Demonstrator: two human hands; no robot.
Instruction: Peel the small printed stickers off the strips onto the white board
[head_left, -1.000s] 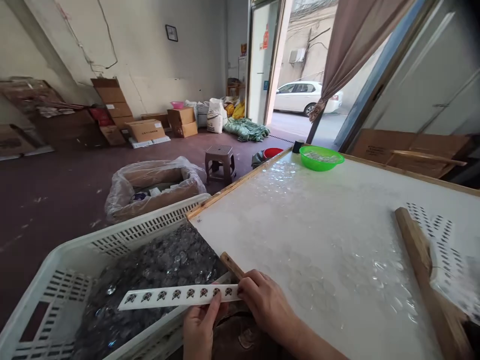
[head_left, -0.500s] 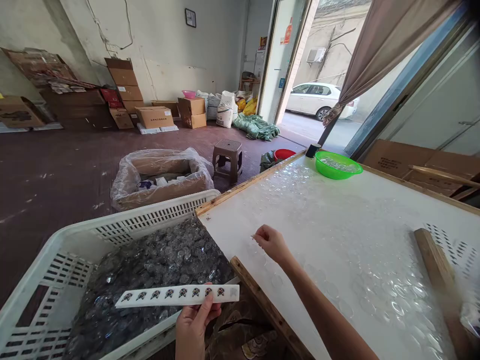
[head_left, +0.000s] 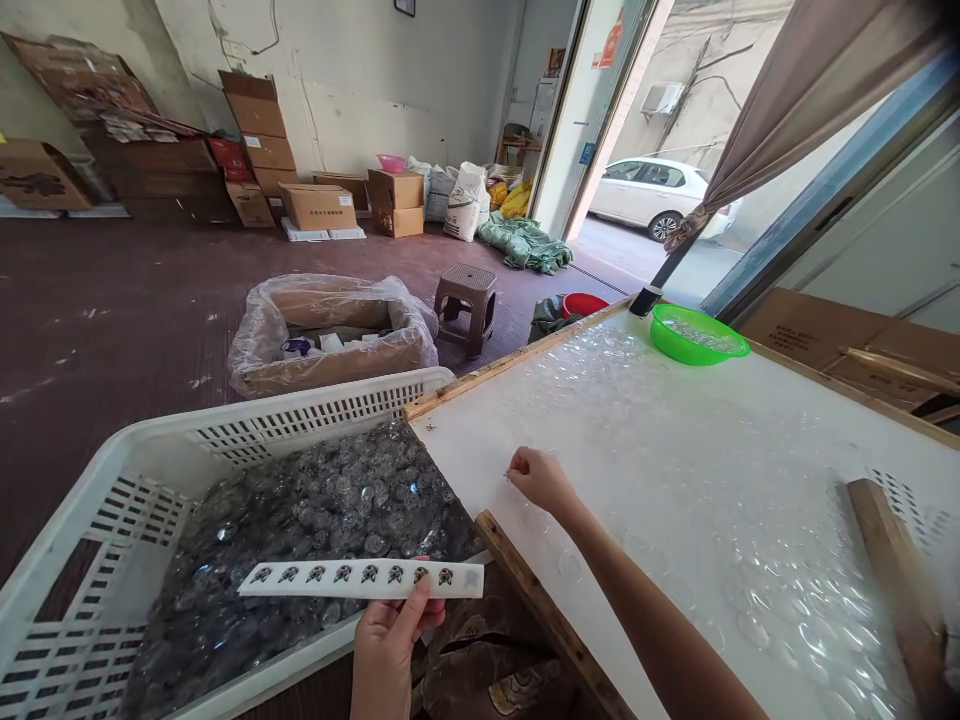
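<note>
My left hand (head_left: 394, 630) pinches a white strip of stickers (head_left: 307, 578) between thumb and fingers. A row of small dark animal-face prints runs along it, and its right end has a faint blank spot. The strip is held over a white crate of clear round discs (head_left: 337, 500). My right hand (head_left: 544, 480) is closed low over the white tabletop (head_left: 465, 450), fingers pinched together. A tiny dark-printed sticker shows at its fingertips, partly hidden. Clear round discs (head_left: 750, 630) lie spread across the tabletop, some close to my right forearm.
The white plastic crate (head_left: 112, 450) stands against the table's left side. Wooden strips (head_left: 517, 590) edge the table. A green bowl (head_left: 697, 340) and a dark cup (head_left: 645, 300) sit at its far corner. Beyond are a plastic-lined carton (head_left: 330, 375) and a stool (head_left: 466, 290).
The view has tipped down and shifted slightly. My right hand has moved a little toward the near side of the tabletop, still pinched. My left hand keeps hold of the sticker strip.
</note>
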